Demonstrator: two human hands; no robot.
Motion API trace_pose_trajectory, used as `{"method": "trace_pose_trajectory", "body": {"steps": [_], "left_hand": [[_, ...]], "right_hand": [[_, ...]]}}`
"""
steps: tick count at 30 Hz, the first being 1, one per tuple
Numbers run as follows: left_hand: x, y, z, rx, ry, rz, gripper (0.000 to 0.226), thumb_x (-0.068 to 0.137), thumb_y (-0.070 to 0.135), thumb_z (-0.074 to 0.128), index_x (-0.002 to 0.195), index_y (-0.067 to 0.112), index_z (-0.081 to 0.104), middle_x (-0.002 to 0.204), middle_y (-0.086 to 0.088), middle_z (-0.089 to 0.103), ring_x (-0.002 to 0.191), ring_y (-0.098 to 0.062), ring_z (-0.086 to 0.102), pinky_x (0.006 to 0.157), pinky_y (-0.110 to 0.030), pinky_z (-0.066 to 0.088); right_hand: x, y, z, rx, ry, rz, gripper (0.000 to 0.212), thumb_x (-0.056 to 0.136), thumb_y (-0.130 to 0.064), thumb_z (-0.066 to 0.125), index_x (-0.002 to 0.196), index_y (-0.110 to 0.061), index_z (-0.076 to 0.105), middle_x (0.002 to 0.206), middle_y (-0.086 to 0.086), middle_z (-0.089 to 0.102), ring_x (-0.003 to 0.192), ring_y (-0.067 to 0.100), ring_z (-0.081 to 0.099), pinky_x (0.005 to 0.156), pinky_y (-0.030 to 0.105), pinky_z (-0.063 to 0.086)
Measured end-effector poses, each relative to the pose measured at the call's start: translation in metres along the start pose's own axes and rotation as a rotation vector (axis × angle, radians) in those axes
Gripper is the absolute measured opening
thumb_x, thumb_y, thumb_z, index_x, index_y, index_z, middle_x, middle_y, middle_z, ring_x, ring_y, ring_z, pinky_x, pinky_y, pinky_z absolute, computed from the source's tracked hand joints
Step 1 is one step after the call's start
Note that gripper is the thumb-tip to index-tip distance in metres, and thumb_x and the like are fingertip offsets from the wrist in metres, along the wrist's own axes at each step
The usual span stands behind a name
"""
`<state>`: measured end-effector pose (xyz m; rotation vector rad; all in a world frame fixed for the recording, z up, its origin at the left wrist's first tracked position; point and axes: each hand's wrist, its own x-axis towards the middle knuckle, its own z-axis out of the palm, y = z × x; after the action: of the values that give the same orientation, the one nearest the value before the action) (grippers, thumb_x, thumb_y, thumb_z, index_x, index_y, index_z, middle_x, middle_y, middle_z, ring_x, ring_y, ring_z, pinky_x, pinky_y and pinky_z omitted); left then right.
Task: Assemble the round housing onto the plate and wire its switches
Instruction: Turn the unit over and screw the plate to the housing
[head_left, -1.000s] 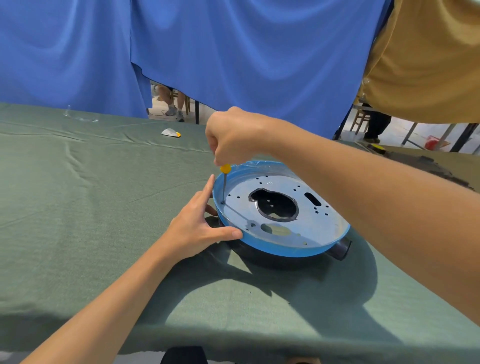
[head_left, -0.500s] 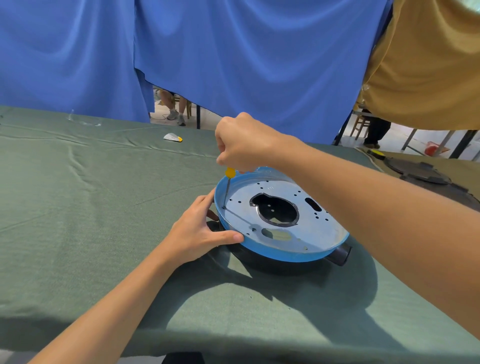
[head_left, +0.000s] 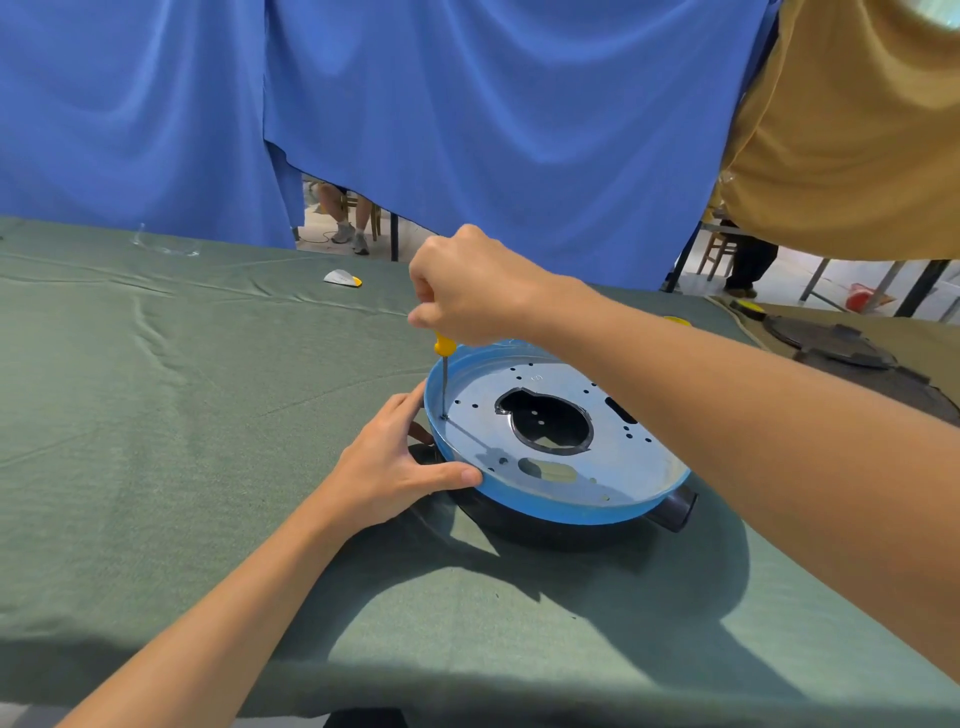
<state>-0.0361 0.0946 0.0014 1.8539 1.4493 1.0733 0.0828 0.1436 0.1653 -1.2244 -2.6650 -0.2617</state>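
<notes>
A round metal plate with a blue rim (head_left: 558, 512) lies on top of a black round housing (head_left: 675, 512) on the green cloth. The plate has a large dark cut-out in its middle and several small holes. My right hand (head_left: 472, 286) grips a yellow-handled screwdriver (head_left: 444, 364) upright, its tip set in a hole at the plate's left edge. My left hand (head_left: 395, 462) rests against the plate's left rim, thumb along the blue edge, fingers straight.
A small white and yellow object (head_left: 343, 279) lies far back on the green table (head_left: 156, 415). Dark round parts (head_left: 831, 343) sit at the right. Blue curtains hang behind; a person in a mustard shirt (head_left: 857, 130) stands at the right.
The view has shifted slightly. My right hand keeps the screwdriver upright in the same hole; my left hand stays on the rim.
</notes>
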Motion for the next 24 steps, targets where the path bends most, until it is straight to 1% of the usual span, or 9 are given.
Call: {"method": "trace_pose_trajectory", "body": {"steps": [3,6,8,11,13,15,17,20,24], "left_hand": [[-0.001,0.000,0.000,-0.005,-0.003,0.003,0.126,0.038,0.097,0.060,0.149,0.043,0.033,0.126,0.021,0.048,0.108,0.003,0.053,0.100,-0.044,0.047],[0.000,-0.001,0.000,-0.012,0.005,0.004,0.123,0.038,0.096,0.061,0.147,0.047,0.033,0.125,0.025,0.048,0.106,0.006,0.053,0.099,-0.044,0.047],[0.000,-0.001,0.000,-0.013,0.005,0.002,0.123,0.038,0.097,0.062,0.147,0.047,0.033,0.125,0.027,0.047,0.106,0.006,0.053,0.099,-0.044,0.048],[0.001,-0.001,0.000,-0.016,-0.003,0.000,0.124,0.037,0.097,0.062,0.147,0.046,0.032,0.125,0.026,0.046,0.108,0.002,0.053,0.099,-0.043,0.048],[0.001,-0.002,0.000,-0.026,0.003,0.007,0.122,0.037,0.097,0.062,0.145,0.047,0.034,0.126,0.023,0.049,0.109,0.001,0.054,0.099,-0.044,0.048],[0.001,-0.002,0.001,-0.029,0.007,0.013,0.123,0.038,0.097,0.062,0.146,0.044,0.035,0.127,0.018,0.050,0.110,-0.002,0.055,0.100,-0.044,0.047],[0.001,-0.003,0.001,-0.028,0.004,0.011,0.122,0.038,0.097,0.061,0.145,0.046,0.035,0.126,0.019,0.050,0.110,0.000,0.054,0.100,-0.044,0.047],[0.001,-0.002,0.000,-0.029,0.010,0.016,0.117,0.038,0.097,0.061,0.142,0.050,0.035,0.125,0.019,0.050,0.107,0.001,0.055,0.099,-0.042,0.048],[0.001,-0.001,0.001,-0.033,0.014,0.024,0.103,0.037,0.096,0.061,0.129,0.061,0.033,0.124,0.020,0.050,0.106,0.003,0.055,0.099,-0.042,0.048]], "right_hand": [[0.001,0.003,0.004,-0.051,-0.008,0.049,0.045,0.099,-0.036,0.050,0.063,-0.019,0.030,0.068,0.001,0.034,0.057,0.015,0.033,0.048,0.029,0.023],[0.001,0.004,-0.004,-0.069,-0.161,0.075,0.037,0.096,-0.049,0.049,0.082,-0.015,0.051,0.075,0.003,0.051,0.060,0.014,0.046,0.046,0.027,0.031],[0.002,0.002,-0.012,0.028,-0.270,0.052,0.024,0.093,-0.032,0.052,0.099,-0.010,0.059,0.079,0.006,0.063,0.056,0.014,0.057,0.038,0.017,0.038],[-0.001,0.000,-0.018,0.096,-0.259,0.018,0.012,0.086,-0.009,0.055,0.094,-0.011,0.064,0.075,0.005,0.070,0.054,0.013,0.066,0.036,0.012,0.042],[-0.002,0.001,-0.016,0.006,-0.194,-0.016,0.007,0.084,-0.007,0.061,0.086,-0.009,0.067,0.064,0.004,0.069,0.054,0.012,0.066,0.043,0.017,0.050],[-0.001,0.003,-0.010,-0.070,-0.136,-0.016,0.007,0.085,-0.008,0.061,0.078,-0.007,0.062,0.061,0.008,0.065,0.054,0.015,0.064,0.056,0.031,0.058],[0.001,0.004,-0.004,-0.079,-0.087,0.001,0.024,0.090,-0.011,0.056,0.068,-0.013,0.046,0.064,0.011,0.055,0.054,0.024,0.061,0.051,0.037,0.055],[0.000,0.005,0.000,-0.150,-0.070,0.017,0.039,0.099,-0.023,0.048,0.065,-0.017,0.032,0.069,0.005,0.038,0.057,0.020,0.042,0.046,0.030,0.028],[-0.001,0.000,-0.010,-0.118,-0.238,0.055,0.045,0.096,-0.050,0.049,0.068,-0.015,0.047,0.061,0.002,0.051,0.052,0.016,0.053,0.044,0.023,0.033]]}}
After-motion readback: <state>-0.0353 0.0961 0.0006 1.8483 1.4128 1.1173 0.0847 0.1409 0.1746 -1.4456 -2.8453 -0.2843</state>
